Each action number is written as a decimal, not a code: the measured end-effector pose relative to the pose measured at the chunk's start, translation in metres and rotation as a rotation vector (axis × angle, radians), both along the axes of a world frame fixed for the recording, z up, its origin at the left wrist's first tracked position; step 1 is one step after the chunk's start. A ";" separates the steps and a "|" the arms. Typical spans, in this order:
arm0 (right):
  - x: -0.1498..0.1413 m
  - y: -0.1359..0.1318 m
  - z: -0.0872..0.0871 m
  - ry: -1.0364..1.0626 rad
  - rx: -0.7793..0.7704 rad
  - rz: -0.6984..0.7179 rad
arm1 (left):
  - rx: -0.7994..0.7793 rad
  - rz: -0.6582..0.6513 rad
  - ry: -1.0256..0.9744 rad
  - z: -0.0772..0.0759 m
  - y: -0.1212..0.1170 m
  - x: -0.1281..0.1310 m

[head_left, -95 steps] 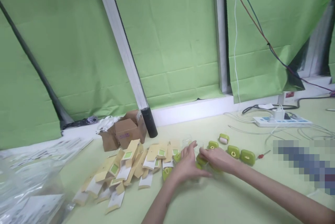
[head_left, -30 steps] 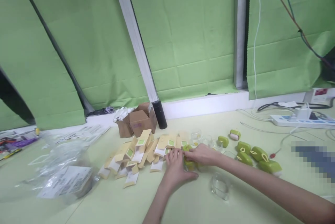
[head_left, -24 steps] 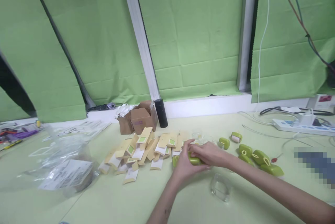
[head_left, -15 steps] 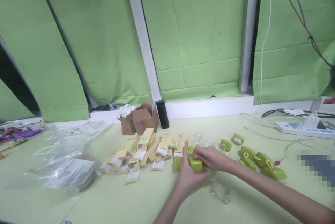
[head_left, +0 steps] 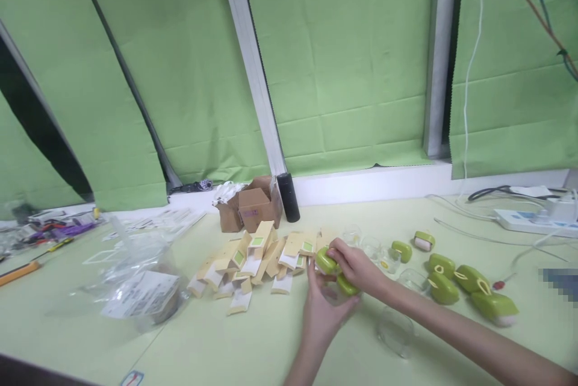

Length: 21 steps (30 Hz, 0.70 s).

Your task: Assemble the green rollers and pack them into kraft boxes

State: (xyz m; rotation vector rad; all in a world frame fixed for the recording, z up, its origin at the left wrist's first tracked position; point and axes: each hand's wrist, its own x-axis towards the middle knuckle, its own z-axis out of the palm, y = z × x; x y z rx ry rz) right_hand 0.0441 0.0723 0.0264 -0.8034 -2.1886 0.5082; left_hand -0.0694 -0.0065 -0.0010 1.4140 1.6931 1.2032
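1. Cupping from below, the left hand [head_left: 320, 314] has its thumb and fingers spread wide, apparently to steady things between the palms; whether it grips anything firmly, I cannot tell.
2. The right hand [head_left: 361, 268] is closed narrow, its fingertips on an upper green case [head_left: 326, 260], probably for fine control from above.
3. A lower green case [head_left: 347, 285] sits between the two hands, near the left thumb; which hand bears its weight is unclear.
4. Clear shells [head_left: 389, 258] stand just beyond the right hand, and another clear shell [head_left: 396, 330] lies nearer the person, all seemingly kept within easy reach.
5. To the right, a cluster of green cases [head_left: 444, 288] lies on the table [head_left: 253, 344], some touching, with cord loops showing; grouping them there likely leaves the middle free for handwork.
6. Cream card sleeves [head_left: 239, 259] overlap in a loose heap left of the hands, as if piled for quick access rather than order.
7. Behind them, a cardboard box [head_left: 253, 205] stands beside an upright black cylinder [head_left: 289, 197].
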 end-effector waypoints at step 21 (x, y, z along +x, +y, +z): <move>0.041 0.051 0.001 -0.446 0.153 0.083 | -0.033 -0.045 0.802 0.019 -0.022 -0.097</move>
